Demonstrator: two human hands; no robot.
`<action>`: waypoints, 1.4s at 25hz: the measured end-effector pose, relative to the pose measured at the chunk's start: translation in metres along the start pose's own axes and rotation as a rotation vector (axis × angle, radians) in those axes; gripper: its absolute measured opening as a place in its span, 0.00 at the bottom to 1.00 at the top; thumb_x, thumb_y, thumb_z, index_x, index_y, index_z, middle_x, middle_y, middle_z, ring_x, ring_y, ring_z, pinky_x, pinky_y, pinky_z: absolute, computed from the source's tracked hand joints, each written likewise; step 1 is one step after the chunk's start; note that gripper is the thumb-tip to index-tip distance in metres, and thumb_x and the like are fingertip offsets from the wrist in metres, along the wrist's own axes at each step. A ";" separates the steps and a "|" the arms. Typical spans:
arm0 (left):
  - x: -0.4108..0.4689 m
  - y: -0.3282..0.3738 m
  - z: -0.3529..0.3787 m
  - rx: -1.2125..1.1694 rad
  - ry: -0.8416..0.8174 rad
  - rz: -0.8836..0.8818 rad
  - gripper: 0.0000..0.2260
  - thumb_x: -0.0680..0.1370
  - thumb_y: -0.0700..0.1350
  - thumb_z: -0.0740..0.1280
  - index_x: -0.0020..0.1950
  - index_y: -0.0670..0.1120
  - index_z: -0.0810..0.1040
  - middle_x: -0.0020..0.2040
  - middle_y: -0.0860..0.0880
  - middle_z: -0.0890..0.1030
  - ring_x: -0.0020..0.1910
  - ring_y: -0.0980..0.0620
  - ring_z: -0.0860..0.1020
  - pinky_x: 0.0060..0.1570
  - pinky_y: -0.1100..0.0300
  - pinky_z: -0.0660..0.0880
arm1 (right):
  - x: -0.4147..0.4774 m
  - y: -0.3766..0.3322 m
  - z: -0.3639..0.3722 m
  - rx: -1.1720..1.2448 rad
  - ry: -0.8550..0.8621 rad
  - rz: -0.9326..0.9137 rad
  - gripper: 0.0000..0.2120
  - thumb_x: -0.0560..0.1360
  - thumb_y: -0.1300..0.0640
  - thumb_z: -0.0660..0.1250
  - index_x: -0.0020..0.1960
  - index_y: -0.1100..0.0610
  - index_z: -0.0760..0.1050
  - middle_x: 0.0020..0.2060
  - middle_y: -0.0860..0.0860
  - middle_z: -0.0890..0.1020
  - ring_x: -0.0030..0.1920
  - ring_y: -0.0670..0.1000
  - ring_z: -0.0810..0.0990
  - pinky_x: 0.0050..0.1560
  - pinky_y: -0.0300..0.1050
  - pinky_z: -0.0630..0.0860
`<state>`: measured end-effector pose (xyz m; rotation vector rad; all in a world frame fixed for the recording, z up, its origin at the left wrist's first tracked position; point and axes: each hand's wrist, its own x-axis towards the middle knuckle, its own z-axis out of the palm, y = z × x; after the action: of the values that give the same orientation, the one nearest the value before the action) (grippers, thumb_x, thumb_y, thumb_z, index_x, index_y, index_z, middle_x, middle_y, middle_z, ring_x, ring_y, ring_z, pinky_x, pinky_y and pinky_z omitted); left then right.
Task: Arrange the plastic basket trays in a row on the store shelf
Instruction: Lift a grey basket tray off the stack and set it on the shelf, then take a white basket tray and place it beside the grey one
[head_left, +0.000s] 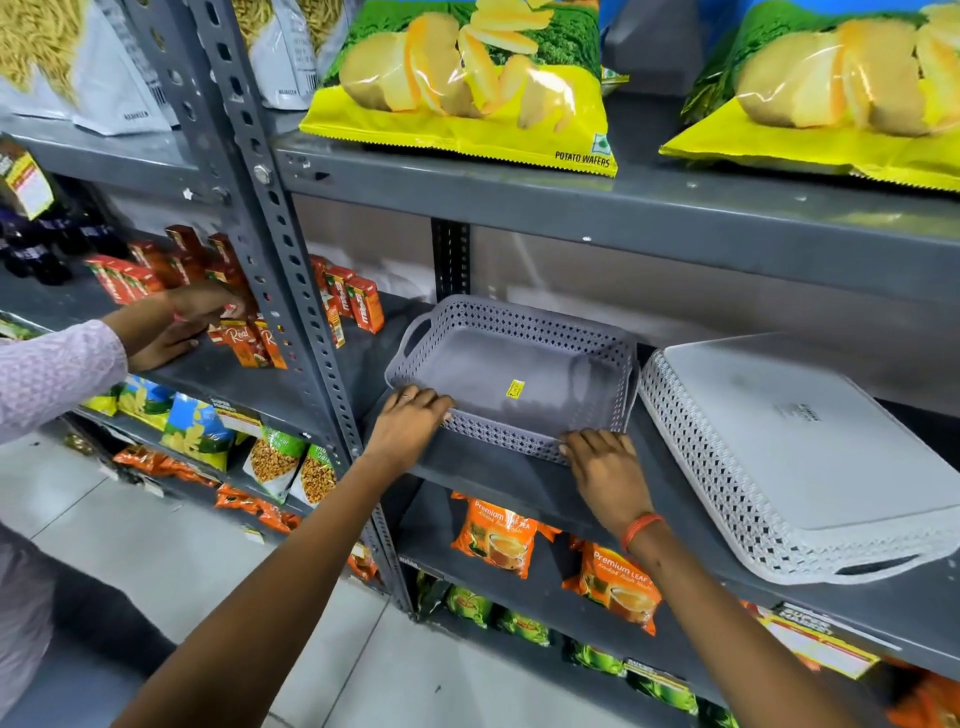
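So the grey metal shelving (649, 208) is taking up pretty much the whole view, with slotted uprights and several levels running off to the right. Up top, two big yellow potato wafer bags (467, 83) are lying flat on the upper shelf. On the middle shelf, the light grey basket tray (810, 457) is sitting upside down on the right, flat bottom facing up, its handle end hanging toward the front edge. Just beside it on the left, nearly touching, the darker grey basket tray (514, 374) is sitting right way up with a little yellow sticker (515, 388) inside it. The person's two bare arms are reaching in from the bottom of the view. The left hand (408, 423) is resting on the tray's front-left corner, fingers curled over the rim, and the right hand (605, 467) is pressing against the front-right corner with the fingers laid flat on the lattice wall, so neither one is looking like a real closed grip, more like holding it at the edge. An orange thread band (641, 529) is sitting on the right wrist. Below, orange tea packets (496, 535) are lining the lower shelf. Off to the left, another person's hand (179, 327) in a pale sleeve is reaching among small red juice cartons (249, 343) in the next bay.
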<state>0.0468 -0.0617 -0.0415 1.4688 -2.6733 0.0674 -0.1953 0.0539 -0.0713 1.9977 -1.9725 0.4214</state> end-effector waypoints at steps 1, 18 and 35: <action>-0.004 -0.004 0.000 0.014 0.020 0.007 0.15 0.78 0.38 0.61 0.65 0.46 0.69 0.64 0.44 0.75 0.65 0.41 0.70 0.65 0.48 0.68 | -0.004 -0.009 0.000 -0.010 0.008 0.002 0.09 0.73 0.57 0.61 0.48 0.55 0.79 0.39 0.52 0.85 0.40 0.55 0.82 0.46 0.45 0.66; -0.020 -0.016 0.002 -0.033 0.031 0.053 0.14 0.80 0.43 0.58 0.66 0.48 0.68 0.63 0.44 0.75 0.65 0.41 0.69 0.67 0.47 0.66 | -0.015 -0.029 -0.009 0.020 -0.022 0.050 0.15 0.75 0.53 0.53 0.51 0.57 0.76 0.42 0.54 0.84 0.44 0.58 0.82 0.53 0.47 0.69; 0.003 0.275 -0.030 -0.186 0.320 0.348 0.23 0.78 0.52 0.49 0.67 0.42 0.69 0.64 0.43 0.77 0.64 0.42 0.75 0.69 0.47 0.68 | -0.134 0.170 -0.110 0.242 0.287 0.429 0.22 0.78 0.50 0.50 0.63 0.63 0.69 0.60 0.60 0.78 0.61 0.61 0.75 0.71 0.56 0.64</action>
<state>-0.1849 0.0853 -0.0097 0.8486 -2.5541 0.0683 -0.3664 0.2196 -0.0248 1.5112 -2.2324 1.0272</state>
